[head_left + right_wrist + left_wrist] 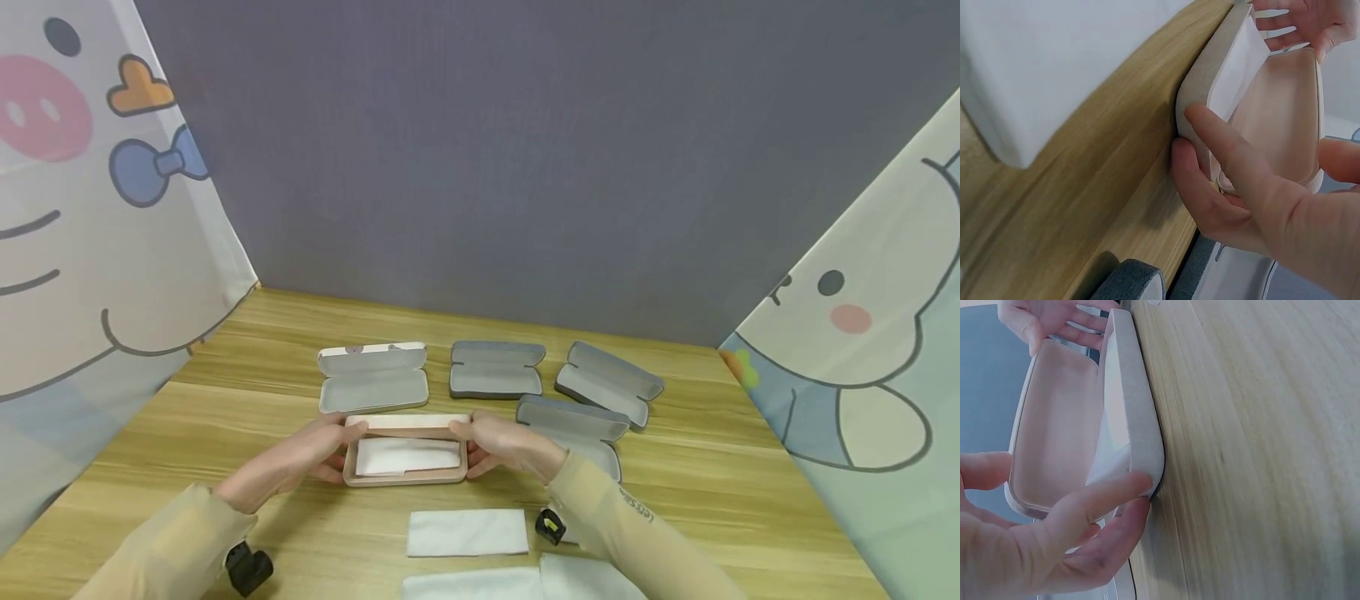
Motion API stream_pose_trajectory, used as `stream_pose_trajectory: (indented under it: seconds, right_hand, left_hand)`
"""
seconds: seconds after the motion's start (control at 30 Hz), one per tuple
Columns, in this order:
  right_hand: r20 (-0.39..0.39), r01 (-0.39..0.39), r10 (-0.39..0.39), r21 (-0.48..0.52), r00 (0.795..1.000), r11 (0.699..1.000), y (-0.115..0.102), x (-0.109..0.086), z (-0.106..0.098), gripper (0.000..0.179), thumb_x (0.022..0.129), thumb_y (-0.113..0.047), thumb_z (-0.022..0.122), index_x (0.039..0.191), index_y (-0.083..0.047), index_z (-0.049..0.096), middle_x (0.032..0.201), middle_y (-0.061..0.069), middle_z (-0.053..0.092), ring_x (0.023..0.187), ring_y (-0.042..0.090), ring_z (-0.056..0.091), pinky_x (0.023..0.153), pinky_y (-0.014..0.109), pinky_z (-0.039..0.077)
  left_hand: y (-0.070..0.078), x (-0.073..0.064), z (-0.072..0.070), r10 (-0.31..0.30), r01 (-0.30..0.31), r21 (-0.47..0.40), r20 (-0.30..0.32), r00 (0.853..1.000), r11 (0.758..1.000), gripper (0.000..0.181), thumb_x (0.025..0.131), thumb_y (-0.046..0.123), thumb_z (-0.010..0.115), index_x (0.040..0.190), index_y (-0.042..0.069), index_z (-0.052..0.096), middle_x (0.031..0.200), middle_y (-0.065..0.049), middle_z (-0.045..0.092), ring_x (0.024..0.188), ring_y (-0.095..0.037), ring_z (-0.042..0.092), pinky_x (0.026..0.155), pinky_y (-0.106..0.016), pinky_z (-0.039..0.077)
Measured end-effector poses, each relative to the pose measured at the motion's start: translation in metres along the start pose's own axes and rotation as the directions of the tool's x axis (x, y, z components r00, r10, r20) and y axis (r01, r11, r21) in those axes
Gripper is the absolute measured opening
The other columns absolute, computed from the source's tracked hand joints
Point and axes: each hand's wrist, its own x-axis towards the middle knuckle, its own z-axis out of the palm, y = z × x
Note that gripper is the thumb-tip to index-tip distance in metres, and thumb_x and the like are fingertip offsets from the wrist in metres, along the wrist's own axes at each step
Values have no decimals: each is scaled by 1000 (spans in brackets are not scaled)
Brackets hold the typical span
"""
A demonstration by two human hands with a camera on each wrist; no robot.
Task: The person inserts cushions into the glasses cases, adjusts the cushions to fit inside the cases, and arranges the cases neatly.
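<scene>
A pale pink glasses case [408, 422] lies on the wooden table with its lid raised. Inside its base is a folded white cloth [407, 456]. My left hand [311, 450] grips the case's left end, thumb at the lid's edge and fingers against the base's side. At the other end my right hand [506, 442] grips it the same way. In the left wrist view the pink lining of the lid [1060, 425] shows between both hands. The right wrist view shows fingers [1222, 144] pressed to the base's corner.
Behind stand an open case with a white lid [375, 389] and two dark grey open cases [497, 381]. Another open grey case [573, 421] sits partly behind my right forearm. Folded white cloths [467, 532] lie in front. A grey panel [480, 167] closes off the back.
</scene>
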Motion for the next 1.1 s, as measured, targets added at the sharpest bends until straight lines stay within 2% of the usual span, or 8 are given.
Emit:
stream_pose_trajectory:
  seconds: [0.2,0.4,0.5,0.63,0.73,0.87,1.1]
  right_hand:
    - [33,16,-15,-17,999,1000,1,-1,-2,25,102,-20,44,111,3,42,102,20,49,89,30,60,82,44,56]
    - [53,25,-24,-26,998,999,1,-1,-2,21,102,-20,44,108,0,41,105,21,52,89,29,61,82,43,56]
    - [61,25,-23,-29,998,999,2,-1,-3,19,102,-19,44,105,-1,40,107,21,53,89,29,62,83,43,56]
    - [74,27,-25,-32,997,999,2,-1,-3,20,102,-18,44,109,0,40,108,20,54,90,28,61,84,43,56]
    - [82,29,-26,-36,996,999,2,0,-3,22,102,-18,44,113,1,40,108,19,54,90,26,60,84,42,55]
    - [87,31,-27,-45,996,999,2,0,-4,20,102,-17,45,110,0,39,106,18,53,88,25,59,85,43,55]
    - [89,31,-26,-61,996,998,2,0,-5,16,101,-16,47,103,-2,39,107,19,51,91,24,58,85,42,55]
  left_hand:
    - [-2,0,0,24,-24,2,18,1000,1000,52,103,26,39,143,-4,26,129,-28,45,101,-31,60,79,-44,54]
    - [-3,-1,1,45,-45,-2,26,999,999,44,103,23,39,135,-5,31,124,-26,49,101,-29,60,80,-46,54]
    - [-2,-2,1,47,-47,-6,27,999,999,37,102,21,39,129,-5,35,122,-25,50,102,-29,60,80,-46,54]
    - [-1,-3,1,43,-43,-1,27,999,999,33,102,19,40,124,-5,37,126,-25,48,105,-30,59,81,-47,54]
    - [0,-3,1,46,-46,5,35,998,999,33,102,17,40,125,-6,36,128,-26,47,106,-30,58,82,-48,53]
    - [0,-3,1,43,-43,7,35,998,999,34,101,15,40,126,-6,33,124,-26,47,104,-29,59,82,-49,53]
    - [-2,-3,2,31,-31,5,24,999,1000,21,101,13,42,109,-6,37,120,-24,46,103,-29,58,83,-48,53]
